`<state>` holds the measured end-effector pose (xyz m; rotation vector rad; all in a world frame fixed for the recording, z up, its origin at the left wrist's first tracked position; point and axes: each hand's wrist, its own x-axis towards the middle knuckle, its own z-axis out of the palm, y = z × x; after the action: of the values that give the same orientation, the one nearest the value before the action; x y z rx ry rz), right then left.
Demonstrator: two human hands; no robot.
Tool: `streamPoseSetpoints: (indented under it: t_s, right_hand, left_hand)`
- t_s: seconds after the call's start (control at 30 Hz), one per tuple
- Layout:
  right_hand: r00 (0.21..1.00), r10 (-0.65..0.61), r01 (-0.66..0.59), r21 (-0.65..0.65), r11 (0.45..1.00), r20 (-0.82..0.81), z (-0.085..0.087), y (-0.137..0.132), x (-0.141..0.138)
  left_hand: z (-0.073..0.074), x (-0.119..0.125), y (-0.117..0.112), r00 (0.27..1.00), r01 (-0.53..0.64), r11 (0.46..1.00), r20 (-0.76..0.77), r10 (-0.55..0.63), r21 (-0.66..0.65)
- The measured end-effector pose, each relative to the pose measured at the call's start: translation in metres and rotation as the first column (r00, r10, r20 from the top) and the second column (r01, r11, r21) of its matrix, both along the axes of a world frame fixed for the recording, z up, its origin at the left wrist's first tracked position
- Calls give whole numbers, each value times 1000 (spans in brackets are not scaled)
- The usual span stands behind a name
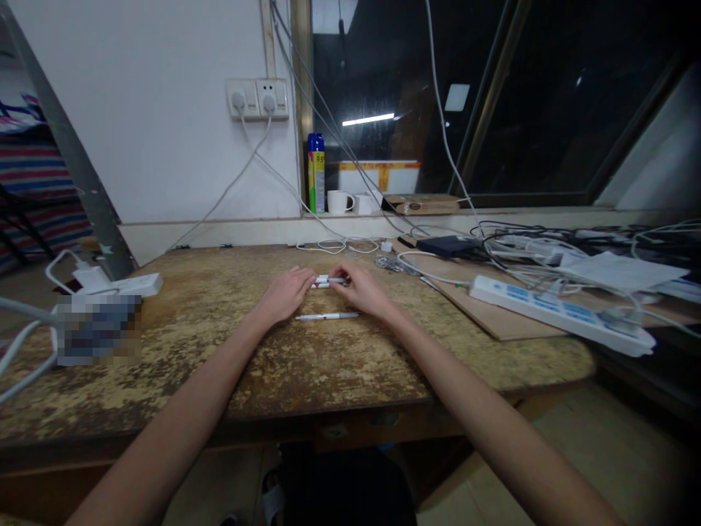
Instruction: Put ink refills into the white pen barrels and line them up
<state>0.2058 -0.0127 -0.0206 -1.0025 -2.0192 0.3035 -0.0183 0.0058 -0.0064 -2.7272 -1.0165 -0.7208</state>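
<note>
Over the far half of the worn wooden table [219, 358], my two hands meet around a small bundle of slim white and grey pens [323, 280]. My left hand [290, 292] grips the left ends, its fingers curled round them. At the right ends, my right hand [360, 290] pinches the bundle between thumb and fingers. The exact number of pens is hidden by my fingers. Nearer to me a single white and grey pen [327, 316] lies sideways on the tabletop, apart from both hands.
A white power strip [558, 314] lies on a brown board [493, 325] at the right, among tangled cables. Another white strip [147, 283] stands at the left edge beside a blurred patch. On the sill are a spray can [316, 175] and a white mug [337, 201].
</note>
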Motion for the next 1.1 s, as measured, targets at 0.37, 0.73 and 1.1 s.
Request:
streamPoseSetpoints:
  t_s: [0.37,0.73,1.1]
  right_hand:
    - [999,-10,12,33,999,-49,-2,0,0]
    - [995,15,-18,-27,999,-98,-2,2,-1]
    - [981,77,-98,-110,989,-180,-2,5,0]
  left_hand:
    - [0,2,-3,999,31,999,17,-32,22]
    - [0,2,-3,999,30,999,24,-30,13]
    - [1,2,-8,995,45,997,92,-40,-58]
